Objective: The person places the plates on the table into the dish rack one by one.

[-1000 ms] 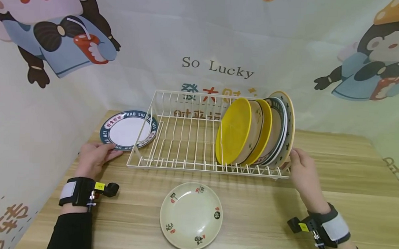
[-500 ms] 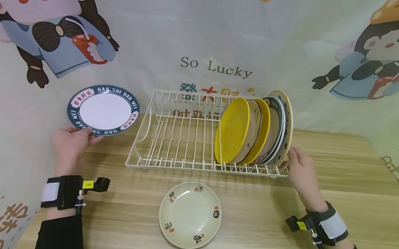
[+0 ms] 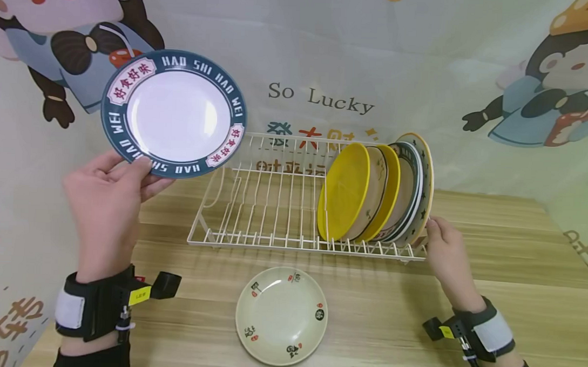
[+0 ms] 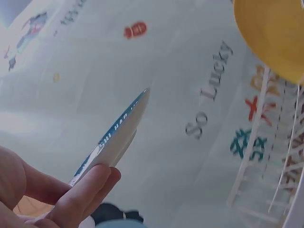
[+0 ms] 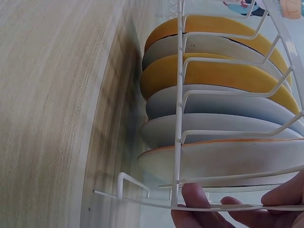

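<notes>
My left hand (image 3: pixel 109 204) pinches the lower edge of a white plate with a dark blue lettered rim (image 3: pixel 179 114). Thumb on the front and fingers behind, it holds the plate raised and tilted toward the head camera, left of the white wire dish rack (image 3: pixel 253 244). Seen from the left wrist, that plate (image 4: pixel 111 133) is nearly edge-on. My right hand (image 3: pixel 448 259) grips the rack's right end; in the right wrist view its fingers (image 5: pixel 195 197) curl around the end wire. Beside them in the rack stands a star-patterned plate (image 3: pixel 424 193), outermost of several plates.
Two yellow plates (image 3: pixel 344 193) stand among the others in the rack's right half. A cream plate with small printed characters (image 3: pixel 280 318) lies flat on the wooden table (image 3: pixel 367 315) in front. A printed cloth (image 3: pixel 323 55) hangs behind the rack.
My left hand has lifted the blue-rimmed plate off the table at the rack's left, raising it and tilting it up toward the head camera. My right hand has stayed at the rack's end.
</notes>
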Available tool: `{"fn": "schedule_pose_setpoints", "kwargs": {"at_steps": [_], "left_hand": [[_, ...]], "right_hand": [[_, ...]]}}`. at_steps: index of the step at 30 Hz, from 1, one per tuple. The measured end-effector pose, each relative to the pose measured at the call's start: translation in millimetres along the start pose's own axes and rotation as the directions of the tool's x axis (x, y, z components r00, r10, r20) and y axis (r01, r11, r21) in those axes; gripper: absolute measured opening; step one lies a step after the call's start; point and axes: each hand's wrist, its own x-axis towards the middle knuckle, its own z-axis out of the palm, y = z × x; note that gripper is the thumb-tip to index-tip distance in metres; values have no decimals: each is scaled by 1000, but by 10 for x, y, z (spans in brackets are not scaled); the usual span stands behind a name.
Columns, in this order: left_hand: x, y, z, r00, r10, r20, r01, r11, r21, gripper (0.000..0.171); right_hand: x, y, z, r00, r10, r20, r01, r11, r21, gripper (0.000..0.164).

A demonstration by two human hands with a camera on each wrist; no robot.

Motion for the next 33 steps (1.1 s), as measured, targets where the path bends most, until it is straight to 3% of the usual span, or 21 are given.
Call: {"fn": "schedule_pose_setpoints", "kwargs": {"at_steps": [8,16,21,24,27,30,33], "left_hand": [[-179,-16,259,996,-5,84,2,999,37,35],[-332,-62,425,988,2,157,-13,997,71,36],[-479,-95,555,962,-2,274,-32,993,118,38],[-543,-121,616,946,-24,324,-28,987,156,38],[-583,-152,668,936,-31,350,-36,982,184,37],[-615,-191,710,926,-16,378,-59,981,186,37],[-648,-238,750,904,6,428,-87,982,170,38]], "right_hand": [[20,4,-27,1000,-16,2,16,1000,2,45],[29,46,-83,997,1,82,-6,998,56,49],[-32,-19,-177,998,-35,-56,36,999,23,52],[-82,-99,-222,983,-85,-163,86,996,1,49],[-118,-186,-242,969,-113,-221,117,993,7,46],[-150,-268,-240,948,-150,-279,160,987,10,41],[-194,-358,-225,909,-226,-350,256,966,42,35]]}}
